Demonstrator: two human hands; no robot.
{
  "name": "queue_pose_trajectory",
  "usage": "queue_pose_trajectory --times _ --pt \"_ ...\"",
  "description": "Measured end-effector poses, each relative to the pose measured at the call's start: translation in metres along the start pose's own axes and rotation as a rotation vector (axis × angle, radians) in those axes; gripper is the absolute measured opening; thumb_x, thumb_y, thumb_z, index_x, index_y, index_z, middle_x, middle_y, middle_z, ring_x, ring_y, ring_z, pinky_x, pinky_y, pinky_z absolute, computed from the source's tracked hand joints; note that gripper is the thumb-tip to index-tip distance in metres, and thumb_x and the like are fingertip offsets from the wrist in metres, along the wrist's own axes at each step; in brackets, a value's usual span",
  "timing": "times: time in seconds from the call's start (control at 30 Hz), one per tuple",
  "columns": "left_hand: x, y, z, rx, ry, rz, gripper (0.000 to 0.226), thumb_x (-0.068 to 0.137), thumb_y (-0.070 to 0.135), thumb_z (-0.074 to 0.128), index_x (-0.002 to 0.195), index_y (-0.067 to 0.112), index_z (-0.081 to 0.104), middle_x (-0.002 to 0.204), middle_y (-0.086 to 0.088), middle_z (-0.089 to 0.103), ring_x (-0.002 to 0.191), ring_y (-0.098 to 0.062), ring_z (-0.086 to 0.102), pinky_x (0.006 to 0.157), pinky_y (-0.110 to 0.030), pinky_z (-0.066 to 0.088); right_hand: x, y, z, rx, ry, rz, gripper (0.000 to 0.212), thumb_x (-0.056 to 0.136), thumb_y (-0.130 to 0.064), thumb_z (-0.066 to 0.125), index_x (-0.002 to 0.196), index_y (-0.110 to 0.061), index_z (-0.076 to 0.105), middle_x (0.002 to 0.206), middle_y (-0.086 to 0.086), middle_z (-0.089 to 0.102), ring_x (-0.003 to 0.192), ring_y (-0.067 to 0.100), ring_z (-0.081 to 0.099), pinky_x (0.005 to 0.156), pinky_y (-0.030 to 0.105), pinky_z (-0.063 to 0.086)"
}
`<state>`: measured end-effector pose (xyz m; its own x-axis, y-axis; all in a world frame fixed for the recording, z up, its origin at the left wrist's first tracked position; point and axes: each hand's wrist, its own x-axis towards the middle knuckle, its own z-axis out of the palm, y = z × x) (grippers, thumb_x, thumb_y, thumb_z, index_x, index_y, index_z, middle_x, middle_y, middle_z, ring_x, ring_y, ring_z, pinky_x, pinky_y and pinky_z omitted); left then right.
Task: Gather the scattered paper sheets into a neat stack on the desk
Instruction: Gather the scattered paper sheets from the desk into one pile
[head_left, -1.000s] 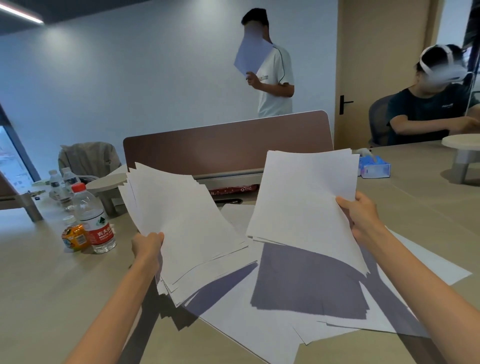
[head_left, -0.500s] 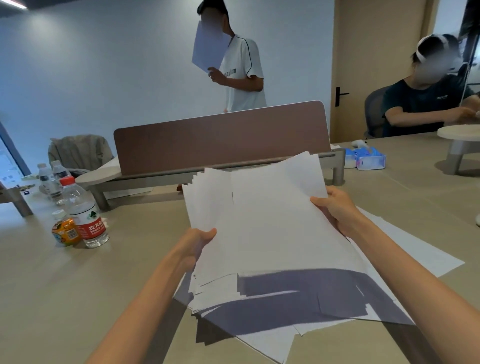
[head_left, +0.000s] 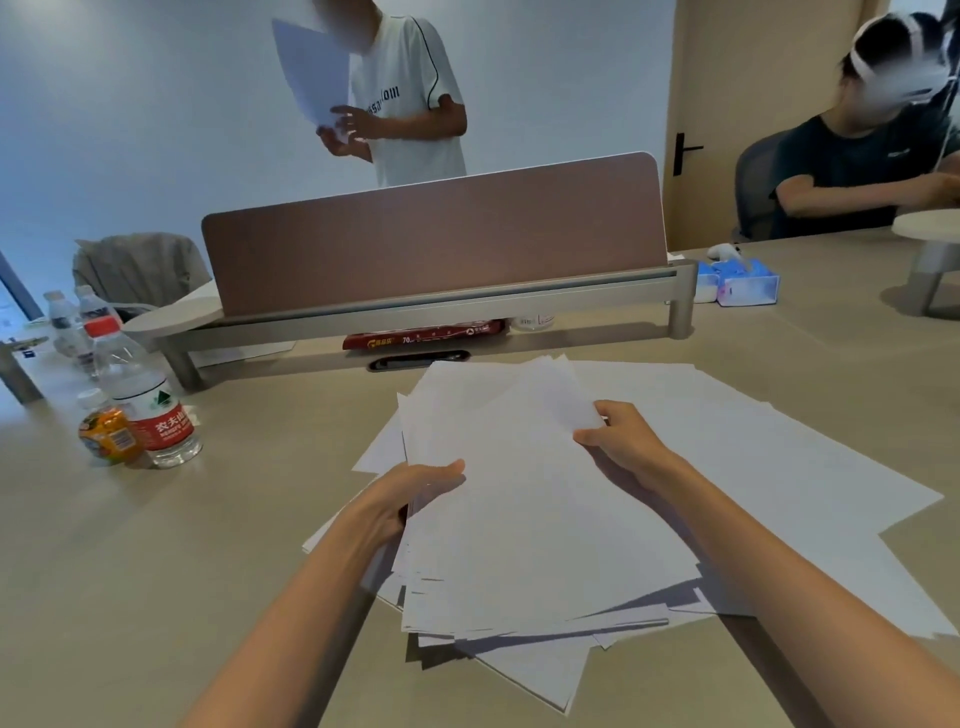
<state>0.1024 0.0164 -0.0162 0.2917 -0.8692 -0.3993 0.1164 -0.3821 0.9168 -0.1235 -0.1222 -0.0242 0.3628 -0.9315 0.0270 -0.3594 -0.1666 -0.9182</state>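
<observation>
The beige desk (head_left: 156, 597) is stretching out before me, a brown divider panel (head_left: 431, 239) standing at its far edge. My left hand (head_left: 410, 493) is gripping the ragged sheaf (head_left: 519, 530) by its left edge while my right hand (head_left: 623, 441) is pinching its far right corner, low over the loose sheets (head_left: 805, 467) lying on the desk. I judge I am merging bundles; next comes squaring the edges, then collecting the sheets underneath.

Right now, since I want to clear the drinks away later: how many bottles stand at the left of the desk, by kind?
Clear water bottles: 3 (one with a red cap in front, two behind it)
Small orange drink bottle: 1
Total: 4
</observation>
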Motion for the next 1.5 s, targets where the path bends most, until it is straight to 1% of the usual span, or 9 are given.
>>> queue_pose_trajectory --times 0.07,0.33,0.5,0.63,0.77,1.1,1.33,1.43,1.5 --pt "0.005 -0.005 -0.002 0.012 0.017 0.054 0.03 0.089 0.003 0.065 0.118 -0.003 0.058 0.115 -0.008 0.068 0.086 -0.008 0.068 0.071 -0.018 0.053 0.001 0.001 0.007 -0.012 -0.006 -0.012 0.014 0.087 -0.006 0.063 0.1 -0.005 0.062 0.102 0.009 0.064 0.085 0.021 0.06 0.06 0.019 0.044" --pt "0.007 -0.003 0.006 -0.093 0.069 0.257 0.044 0.088 -0.015 0.055 0.129 0.0 0.053 0.121 -0.013 0.065 0.102 -0.023 0.066 0.092 -0.033 0.05 -0.002 0.006 -0.015 0.057 0.085 -0.014 0.019 0.084 -0.011 0.07 0.099 -0.012 0.058 0.08 0.002 0.061 0.074 0.014 0.057 0.066 0.024 0.044" --pt "0.008 0.014 0.031 -0.092 0.019 0.278 0.042 0.09 -0.014 0.051 0.124 0.009 0.053 0.106 -0.001 0.068 0.083 -0.009 0.07 0.062 -0.017 0.056 0.003 0.022 -0.058 0.116 0.191 0.011 0.025 0.083 -0.001 0.066 0.108 -0.004 0.063 0.085 0.009 0.068 0.073 0.023 0.069 0.063 0.032 0.057" --pt "0.011 0.023 0.052 -0.103 0.001 0.231 0.038 0.091 -0.012 0.05 0.121 0.011 0.055 0.106 0.001 0.068 0.09 -0.011 0.066 0.064 -0.019 0.056 0.011 0.052 -0.107 -0.265 0.363 0.034 0.025 0.083 -0.006 0.064 0.107 -0.01 0.062 0.108 0.01 0.067 0.097 0.027 0.063 0.08 0.035 0.05" --pt "0.017 0.027 0.063 -0.122 -0.006 0.156 0.039 0.091 -0.007 0.054 0.127 0.009 0.056 0.121 -0.008 0.067 0.109 -0.024 0.063 0.096 -0.039 0.049 0.008 0.073 -0.142 -0.651 0.427 0.159 0.046 0.079 -0.027 0.07 0.115 -0.004 0.054 0.12 0.017 0.057 0.112 0.036 0.051 0.086 0.037 0.04" --pt "0.025 0.011 0.099 -0.134 0.007 0.122 0.033 0.092 -0.008 0.052 0.121 0.006 0.056 0.101 -0.004 0.071 0.084 -0.016 0.07 0.055 -0.023 0.056 0.021 0.079 -0.18 -0.754 0.333 0.377 0.096 0.061 -0.063 0.077 0.128 -0.002 0.045 0.131 0.021 0.05 0.123 0.037 0.044 0.099 0.04 0.036" --pt "0.021 0.001 0.106 -0.106 0.064 0.111 0.034 0.092 -0.008 0.052 0.123 0.004 0.056 0.107 -0.009 0.071 0.093 -0.023 0.069 0.07 -0.031 0.055 0.026 0.078 -0.197 -0.491 0.192 0.415 0.055 0.067 -0.033 0.084 0.104 -0.003 0.057 0.108 0.014 0.061 0.104 0.036 0.057 0.076 0.035 0.046" --pt "0.019 0.002 0.106 -0.109 0.072 0.111 0.033 0.092 -0.007 0.053 0.122 0.004 0.057 0.105 -0.01 0.072 0.092 -0.025 0.07 0.072 -0.034 0.056 0.024 0.076 -0.197 -0.427 0.266 0.333 0.014 0.078 -0.012 0.067 0.077 -0.004 0.055 0.085 0.013 0.059 0.078 0.032 0.056 0.056 0.028 0.038" --pt "0.016 0.004 0.107 -0.125 0.081 0.118 0.034 0.092 -0.007 0.053 0.123 0.004 0.056 0.11 -0.011 0.07 0.098 -0.028 0.067 0.085 -0.042 0.053 0.023 0.074 -0.198 -0.4 0.327 0.285 0.02 0.078 -0.006 0.056 0.063 -0.009 0.044 0.074 0.01 0.05 0.066 0.027 0.047 0.048 0.025 0.03"
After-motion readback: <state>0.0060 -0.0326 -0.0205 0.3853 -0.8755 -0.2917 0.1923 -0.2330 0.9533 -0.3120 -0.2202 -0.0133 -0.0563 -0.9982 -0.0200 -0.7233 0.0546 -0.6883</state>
